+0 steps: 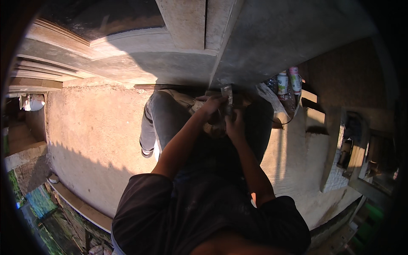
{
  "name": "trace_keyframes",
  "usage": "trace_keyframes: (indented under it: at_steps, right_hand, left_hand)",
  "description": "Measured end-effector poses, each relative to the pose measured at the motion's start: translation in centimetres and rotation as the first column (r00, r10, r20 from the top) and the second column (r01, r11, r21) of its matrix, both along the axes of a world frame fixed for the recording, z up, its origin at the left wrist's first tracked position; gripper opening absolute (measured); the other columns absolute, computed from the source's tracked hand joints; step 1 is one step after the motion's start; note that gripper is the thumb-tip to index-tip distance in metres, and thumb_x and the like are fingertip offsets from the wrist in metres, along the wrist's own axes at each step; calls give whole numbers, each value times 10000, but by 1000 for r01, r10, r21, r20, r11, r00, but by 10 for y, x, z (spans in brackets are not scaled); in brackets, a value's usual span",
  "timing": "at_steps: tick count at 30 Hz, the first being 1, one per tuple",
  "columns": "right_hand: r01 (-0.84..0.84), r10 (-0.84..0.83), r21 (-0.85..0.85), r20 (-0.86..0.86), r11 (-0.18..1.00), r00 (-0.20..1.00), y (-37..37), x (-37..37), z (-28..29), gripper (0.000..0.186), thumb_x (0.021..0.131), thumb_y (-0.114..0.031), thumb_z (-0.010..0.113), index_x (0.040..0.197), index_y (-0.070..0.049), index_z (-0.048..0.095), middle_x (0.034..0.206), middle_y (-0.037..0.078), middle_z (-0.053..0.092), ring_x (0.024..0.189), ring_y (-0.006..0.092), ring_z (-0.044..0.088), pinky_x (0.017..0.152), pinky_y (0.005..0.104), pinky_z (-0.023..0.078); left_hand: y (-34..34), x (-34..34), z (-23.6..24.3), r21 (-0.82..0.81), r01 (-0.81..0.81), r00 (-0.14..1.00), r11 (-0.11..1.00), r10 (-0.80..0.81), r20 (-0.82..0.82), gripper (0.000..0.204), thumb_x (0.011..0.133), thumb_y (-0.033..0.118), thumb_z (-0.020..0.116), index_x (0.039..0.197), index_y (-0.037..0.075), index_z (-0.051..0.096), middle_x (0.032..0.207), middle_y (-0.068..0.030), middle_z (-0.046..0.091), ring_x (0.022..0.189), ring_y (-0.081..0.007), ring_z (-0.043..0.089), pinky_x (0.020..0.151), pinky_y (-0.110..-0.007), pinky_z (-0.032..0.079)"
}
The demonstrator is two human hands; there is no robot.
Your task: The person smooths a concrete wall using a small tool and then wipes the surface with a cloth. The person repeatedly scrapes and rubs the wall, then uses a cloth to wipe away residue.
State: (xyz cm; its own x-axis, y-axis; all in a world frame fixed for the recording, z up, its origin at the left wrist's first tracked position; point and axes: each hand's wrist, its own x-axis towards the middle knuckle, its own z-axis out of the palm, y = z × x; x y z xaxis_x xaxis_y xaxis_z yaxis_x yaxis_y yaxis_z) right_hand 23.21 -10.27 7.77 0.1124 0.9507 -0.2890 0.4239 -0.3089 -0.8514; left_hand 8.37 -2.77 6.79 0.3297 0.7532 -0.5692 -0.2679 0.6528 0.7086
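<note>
My left hand point(211, 106) reaches in over my lap, its fingers closed against a flat, narrow grey strip point(228, 94). I cannot make out what kind of thing the strip is. My right hand point(236, 125) is closed around the strip's lower end, a little nearer to me. The strip stands up between my knees, close to the base of the wall. Under the hands is a brownish lump point(214, 130), in shadow and too dark to name.
A grey wall point(272, 42) rises close in front, beside a pale wooden frame point(185, 25). To the right lies a clear plastic bag point(290, 104) holding a white bottle point(282, 83) and a pink-and-white container point(294, 80). Concrete floor point(93, 123) stretches left, ending at a low ledge point(80, 204).
</note>
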Motion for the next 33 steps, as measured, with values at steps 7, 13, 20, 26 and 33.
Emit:
trace_keyframes:
  at_steps: [7, 13, 20, 26, 33]
  right_hand:
    - [32, -261, -394, -544, 918, 797, -5, 21, 44, 255, 1040, -250, 561, 1209, -59, 568, 843, 71, 622, 628, 133, 574, 509, 299, 444]
    - [-70, -523, -610, -728, 789, 444, 7, 17, 27, 229, 1060, -280, 503, 1146, -80, 574, 838, 53, 602, 578, 117, 513, 462, 228, 359]
    - [-7, -388, -476, -724, 879, 570, 11, 22, 31, 183, 1057, -236, 491, 1150, -94, 560, 828, 50, 589, 518, 104, 473, 421, 233, 330]
    - [-81, -417, -512, -773, 855, 477, 71, 41, 86, 132, 1065, -181, 478, 1151, -98, 534, 823, 56, 577, 479, 73, 403, 394, 216, 286]
    - [-249, -390, -592, -738, 767, 551, 76, 87, 81, 84, 1034, -119, 496, 1091, -65, 523, 828, 80, 578, 503, 49, 392, 402, 192, 262]
  left_hand:
    - [-1, 17, 10, 18, 38, 999, 999, -37, -32, 478, 1032, 309, 635, 1346, -52, 619, 1233, -147, 696, 1121, -219, 646, 973, -367, 506]
    - [-1, 13, -7, 109, 55, 979, 993, -32, -200, 462, 1021, 304, 632, 1334, -35, 643, 1219, -155, 704, 1127, -249, 653, 975, -376, 511]
    - [2, 11, -21, 76, 102, 984, 992, -90, -152, 456, 1041, 291, 581, 1370, -20, 630, 1249, -157, 695, 1201, -267, 625, 1033, -385, 471]
    - [8, 10, -18, -75, -117, 988, 990, 124, 97, 478, 1072, 326, 514, 1397, -10, 615, 1242, -134, 707, 1195, -255, 620, 1047, -385, 452]
    - [8, 2, 10, 86, -11, 1000, 996, 10, 14, 437, 1093, 333, 458, 1246, 0, 696, 1222, -118, 718, 1146, -239, 641, 1051, -374, 473]
